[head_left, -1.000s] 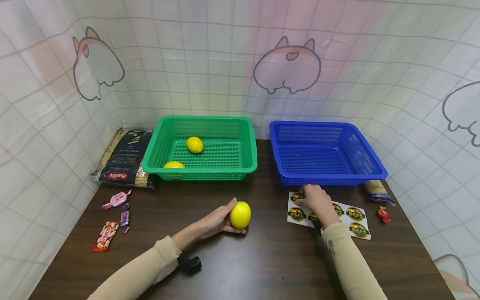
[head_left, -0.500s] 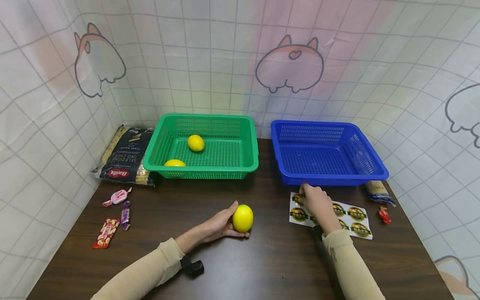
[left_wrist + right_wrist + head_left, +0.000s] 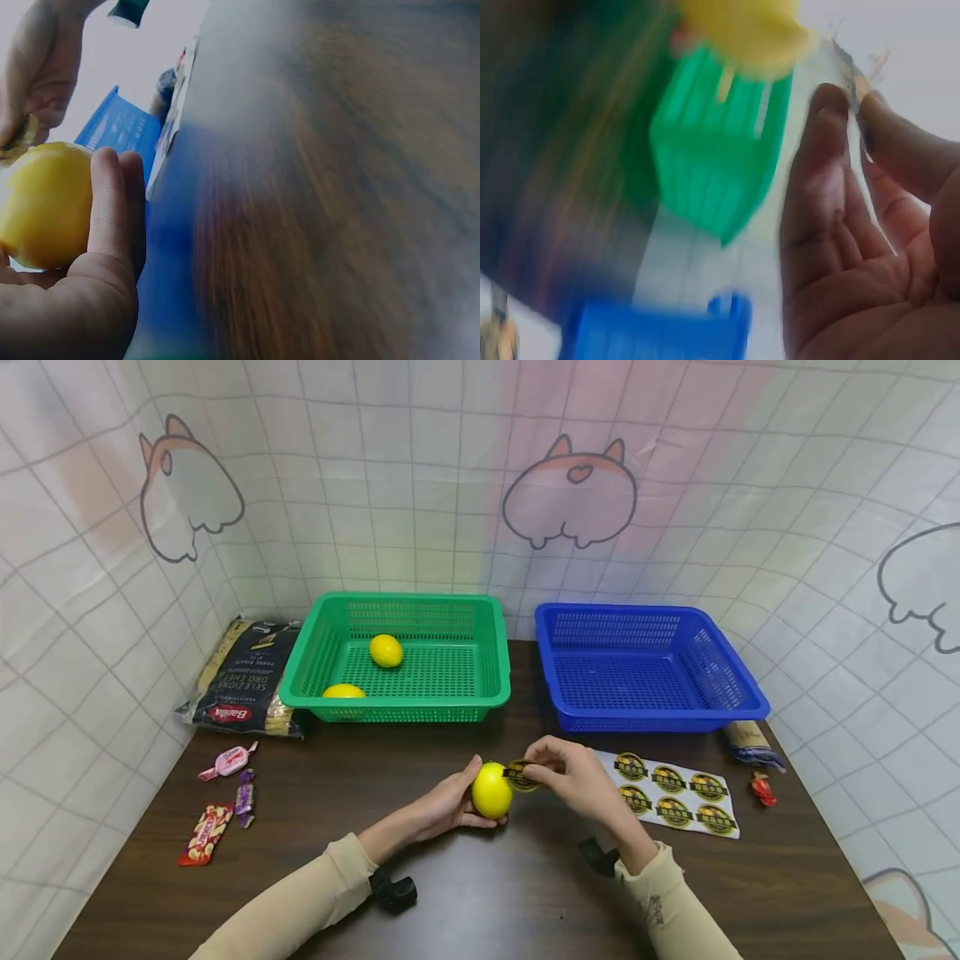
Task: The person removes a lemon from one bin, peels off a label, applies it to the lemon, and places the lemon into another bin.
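A yellow lemon (image 3: 492, 791) is held in my left hand (image 3: 442, 806), its fingers and thumb around the fruit above the table. Just to its right, my right hand (image 3: 581, 777) pinches a round black-and-yellow sticker (image 3: 519, 775) between thumb and fingers. The sticker's left edge is at the lemon's side; whether it touches I cannot tell. Close up in the left wrist view, the lemon (image 3: 49, 206) rests against the fingers. In the right wrist view the sticker (image 3: 846, 71) appears edge-on at the fingertips. A white sticker sheet (image 3: 675, 810) lies right of my right hand.
A green basket (image 3: 405, 702) with two lemons stands at the back left, a blue basket (image 3: 660, 720) at the back right. Left of them lies a pasta bag (image 3: 251, 681). Wrapped sweets (image 3: 227, 762) and a red snack packet (image 3: 206, 835) lie at the left, a red candy (image 3: 763, 789) at the right.
My right hand has peeled a sticker off the sheet and moved left with it to the lemon. The left hand still holds the lemon, slightly further right than before.
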A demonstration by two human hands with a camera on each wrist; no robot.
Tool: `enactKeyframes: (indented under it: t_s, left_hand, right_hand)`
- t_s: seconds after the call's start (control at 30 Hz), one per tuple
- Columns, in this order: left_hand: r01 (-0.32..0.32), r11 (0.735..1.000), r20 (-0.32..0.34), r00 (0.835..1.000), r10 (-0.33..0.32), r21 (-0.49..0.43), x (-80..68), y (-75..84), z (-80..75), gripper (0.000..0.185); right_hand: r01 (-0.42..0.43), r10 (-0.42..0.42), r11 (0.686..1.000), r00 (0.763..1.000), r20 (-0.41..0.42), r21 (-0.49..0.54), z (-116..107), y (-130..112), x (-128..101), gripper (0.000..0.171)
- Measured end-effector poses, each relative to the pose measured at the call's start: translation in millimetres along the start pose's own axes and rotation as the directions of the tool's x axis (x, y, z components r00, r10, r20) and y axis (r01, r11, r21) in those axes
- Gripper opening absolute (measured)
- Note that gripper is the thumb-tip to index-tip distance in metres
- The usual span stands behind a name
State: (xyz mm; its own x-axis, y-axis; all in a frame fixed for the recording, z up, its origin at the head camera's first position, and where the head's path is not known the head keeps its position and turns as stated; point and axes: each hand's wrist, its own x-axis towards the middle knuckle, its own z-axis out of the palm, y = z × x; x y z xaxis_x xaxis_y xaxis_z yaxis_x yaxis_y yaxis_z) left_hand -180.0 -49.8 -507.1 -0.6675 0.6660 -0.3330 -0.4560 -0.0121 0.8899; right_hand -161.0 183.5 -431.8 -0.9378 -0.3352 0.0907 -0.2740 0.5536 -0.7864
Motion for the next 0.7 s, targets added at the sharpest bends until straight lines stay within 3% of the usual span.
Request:
enactKeyframes:
  t_s: [0.1, 0.23, 0.4, 0.53, 0.7]
  left_hand:
    - [-0.013, 1.0, 0.011, 1.0, 0.013, 0.0, 2.8, 1.1, 3.1, 0.075]
    - [-0.022, 1.0, 0.019, 1.0, 0.022, -0.005, 5.7, 0.8, 5.4, 0.077]
    - [-0.028, 1.0, 0.007, 1.0, 0.028, -0.013, 8.4, -1.8, 5.2, 0.078]
    - [-0.03, 0.999, 0.013, 0.999, 0.03, -0.019, 7.7, -3.0, 5.9, 0.078]
    - [-0.051, 0.999, 0.084, 0.995, 0.051, 0.002, 2.8, -1.5, 5.7, 0.084]
  right_hand:
    - [0.01, -0.01, 0.999, 1.0, 0.01, 0.046, 14, -7, 3, 0.011]
    - [0.038, -0.038, 0.999, 0.997, -0.065, -0.013, 26, -8, 5, 0.013]
    - [-0.001, -0.007, 0.998, 0.992, -0.122, -0.063, 29, -8, 6, 0.018]
    - [-0.051, 0.04, 0.995, 0.991, -0.127, -0.081, 30, -7, 6, 0.02]
    - [-0.093, 0.09, 0.995, 0.993, -0.074, -0.043, 30, -3, 7, 0.023]
